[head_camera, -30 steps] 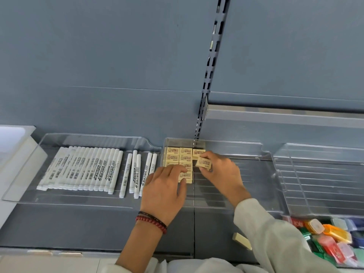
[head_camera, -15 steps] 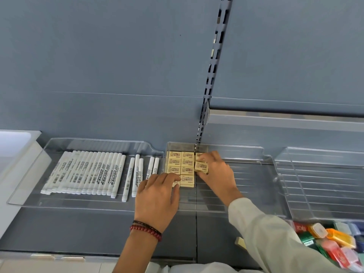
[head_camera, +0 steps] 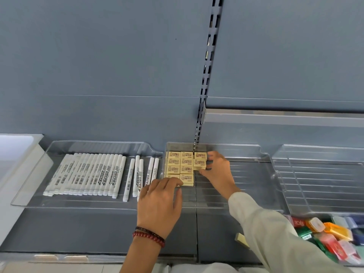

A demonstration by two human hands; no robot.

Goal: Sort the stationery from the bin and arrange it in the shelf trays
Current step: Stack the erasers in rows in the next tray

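Several cream erasers [head_camera: 186, 162] lie in rows at the back left corner of the middle clear tray [head_camera: 246, 194]. My right hand [head_camera: 218, 172] pinches the eraser [head_camera: 200, 164] at the right end of the second row, thumb below, fingers at its right side. My left hand [head_camera: 160, 201] lies flat at the tray's front left, its fingertips touching the front row of erasers. One loose eraser [head_camera: 240, 239] lies low down, partly hidden by my right sleeve.
The left clear tray [head_camera: 29, 194] holds a row of white markers [head_camera: 88, 174]. A third clear tray [head_camera: 325, 174] sits at the right. A bin of coloured plastic boxes [head_camera: 334, 235] is at the lower right. Blue-grey shelf backing rises behind.
My right hand brought the eraser down into the second row beside the others. My left hand slid a little towards me along the front row. The camera tilted slightly.
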